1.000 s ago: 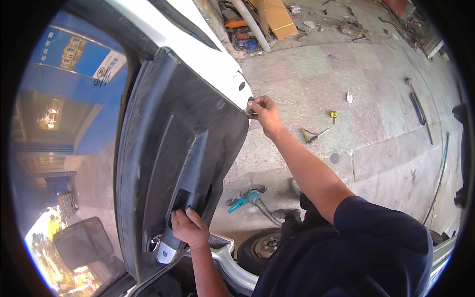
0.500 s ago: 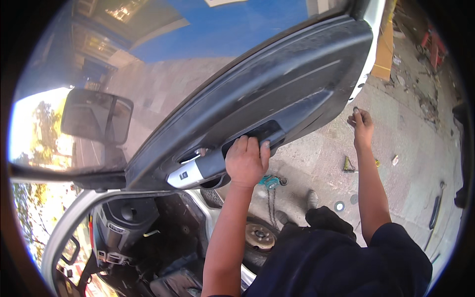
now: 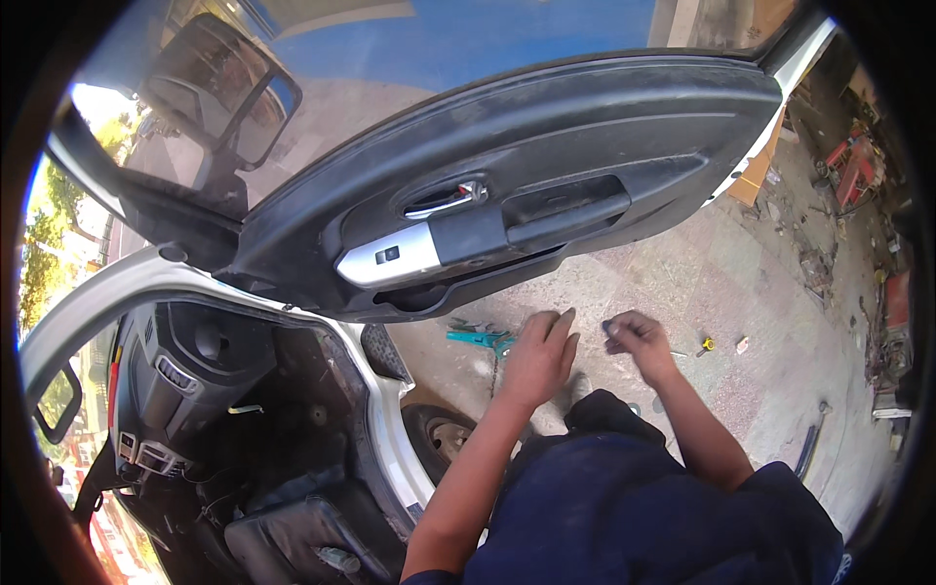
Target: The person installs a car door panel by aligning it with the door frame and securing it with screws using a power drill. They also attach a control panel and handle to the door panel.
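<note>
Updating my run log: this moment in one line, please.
left hand: extended, no object visible | right hand: pinching small dark piece | vehicle door: open

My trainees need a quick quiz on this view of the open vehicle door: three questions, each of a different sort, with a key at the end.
1. True or false: the left hand is gripping the door.

2. Multiple choice: what colour is the switch panel on the door?
A. Red
B. Silver
C. Yellow

3. Fill in the blank: the tool on the floor, just left of the left hand in the picture, is ____ in colour.

Key:
1. False; the left hand is apart from the door, its fingers free.
2. B, silver.
3. Teal (blue-green).
</note>
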Tool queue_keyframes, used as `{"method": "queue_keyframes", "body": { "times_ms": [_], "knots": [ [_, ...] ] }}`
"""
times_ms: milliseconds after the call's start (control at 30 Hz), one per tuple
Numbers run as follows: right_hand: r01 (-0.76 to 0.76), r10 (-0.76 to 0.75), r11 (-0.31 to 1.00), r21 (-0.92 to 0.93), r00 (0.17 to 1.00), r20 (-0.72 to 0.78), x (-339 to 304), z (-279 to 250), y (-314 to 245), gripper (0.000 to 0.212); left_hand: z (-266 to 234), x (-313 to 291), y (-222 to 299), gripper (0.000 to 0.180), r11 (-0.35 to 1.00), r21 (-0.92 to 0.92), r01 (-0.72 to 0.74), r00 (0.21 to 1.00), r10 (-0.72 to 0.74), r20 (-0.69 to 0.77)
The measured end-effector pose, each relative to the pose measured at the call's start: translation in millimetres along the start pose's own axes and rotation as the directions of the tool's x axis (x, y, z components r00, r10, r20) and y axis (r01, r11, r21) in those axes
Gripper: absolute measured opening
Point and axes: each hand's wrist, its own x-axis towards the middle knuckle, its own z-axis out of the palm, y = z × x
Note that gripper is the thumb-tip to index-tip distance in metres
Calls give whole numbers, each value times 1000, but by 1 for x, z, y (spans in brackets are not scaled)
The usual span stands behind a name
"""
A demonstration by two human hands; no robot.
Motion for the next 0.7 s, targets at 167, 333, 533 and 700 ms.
{"method": "queue_keyframes", "body": {
  "times_ms": [167,333,533,700],
  "knots": [
    [58,-53,998,-20,982,182,-14,96,-2,20,-23,-48,-19,38,991,-90,103,992,-108,-60],
    [284,-263,953,-109,949,175,10,169,-30,24,-55,-40,-43,24,924,-276,263,905,-336,-262],
    [451,-458,882,-137,888,-24,59,222,-65,24,-62,20,-67,11,787,-574,226,763,-509,-399],
    [482,-528,824,-299,844,-94,72,226,-78,15,-50,40,-75,11,796,-549,256,715,-538,-446]
  ]
}}
